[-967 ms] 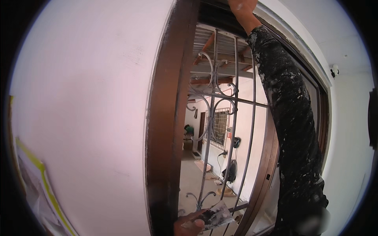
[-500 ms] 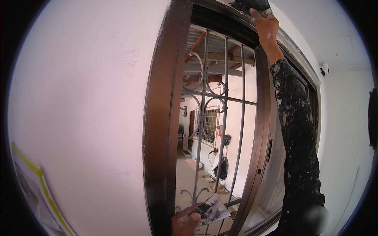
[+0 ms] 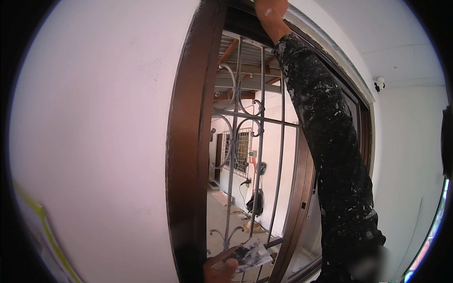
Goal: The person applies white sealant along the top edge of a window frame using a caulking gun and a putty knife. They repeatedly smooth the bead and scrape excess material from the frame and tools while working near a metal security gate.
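Note:
At the bottom of the view, my left hand (image 3: 221,269) is closed on a flat putty knife (image 3: 257,254), whose wide blade is smeared with white and grey filler. My right hand (image 3: 272,13) is raised to the top of the brown door frame (image 3: 191,122). Its fingers run out past the upper edge; the putty knife it held a moment ago is out of sight there. A dark sleeve (image 3: 330,137) spattered with white covers my right arm, which crosses in front of the frame.
A metal grille (image 3: 260,122) with scrolls fills the opening; a covered yard with a barred window (image 3: 240,146) lies beyond. To the left is a pale wall (image 3: 104,132), with yellow-green tape (image 3: 47,226) low down. A small camera (image 3: 379,84) hangs at the right.
My right hand has swept left along the top of the frame, and its putty knife has gone out of view. The whole scene has shifted slightly left. My left hand keeps its hold.

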The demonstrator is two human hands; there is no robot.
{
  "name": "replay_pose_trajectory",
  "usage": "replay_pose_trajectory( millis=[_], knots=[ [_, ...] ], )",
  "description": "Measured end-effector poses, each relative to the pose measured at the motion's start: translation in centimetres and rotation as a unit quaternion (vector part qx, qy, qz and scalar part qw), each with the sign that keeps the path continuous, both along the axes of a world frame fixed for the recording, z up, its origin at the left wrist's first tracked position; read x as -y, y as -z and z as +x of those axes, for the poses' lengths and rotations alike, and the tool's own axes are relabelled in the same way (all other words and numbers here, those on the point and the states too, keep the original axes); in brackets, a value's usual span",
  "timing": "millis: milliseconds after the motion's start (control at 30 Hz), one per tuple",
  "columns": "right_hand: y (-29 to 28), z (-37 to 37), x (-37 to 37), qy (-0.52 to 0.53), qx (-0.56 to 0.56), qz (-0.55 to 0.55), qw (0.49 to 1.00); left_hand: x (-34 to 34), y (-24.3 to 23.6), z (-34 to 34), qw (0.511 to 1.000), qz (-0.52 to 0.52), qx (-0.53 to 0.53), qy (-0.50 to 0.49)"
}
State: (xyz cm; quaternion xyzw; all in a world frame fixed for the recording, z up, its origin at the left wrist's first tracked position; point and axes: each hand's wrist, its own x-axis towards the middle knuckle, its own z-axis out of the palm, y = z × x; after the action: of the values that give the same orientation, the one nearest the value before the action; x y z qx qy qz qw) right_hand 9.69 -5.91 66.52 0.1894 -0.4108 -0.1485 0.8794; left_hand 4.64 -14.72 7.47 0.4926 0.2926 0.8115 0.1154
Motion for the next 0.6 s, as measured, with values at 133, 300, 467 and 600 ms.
replay_pose_trajectory(
  millis=[133, 300, 467, 600],
  knots=[
    [1.4, 3.0, -3.3, -0.092, 0.082, -0.067, 0.99, 0.5, 0.1, -0.5, 0.999, 0.02, -0.032, 0.004],
    [2.3, 4.7, -4.0, -0.03, 0.112, -0.042, 0.992, 0.4, 0.0, -0.9, 0.999, -0.018, -0.03, 0.031],
    [1.9, 1.7, -0.8, -0.052, 0.136, 0.012, 0.989, -0.1, 0.1, -0.5, 0.999, 0.01, -0.021, 0.035],
    [1.5, 2.9, -0.7, -0.016, 0.088, -0.13, 0.988, 0.2, 0.0, -0.5, 0.999, 0.014, -0.027, 0.026]
  ],
)
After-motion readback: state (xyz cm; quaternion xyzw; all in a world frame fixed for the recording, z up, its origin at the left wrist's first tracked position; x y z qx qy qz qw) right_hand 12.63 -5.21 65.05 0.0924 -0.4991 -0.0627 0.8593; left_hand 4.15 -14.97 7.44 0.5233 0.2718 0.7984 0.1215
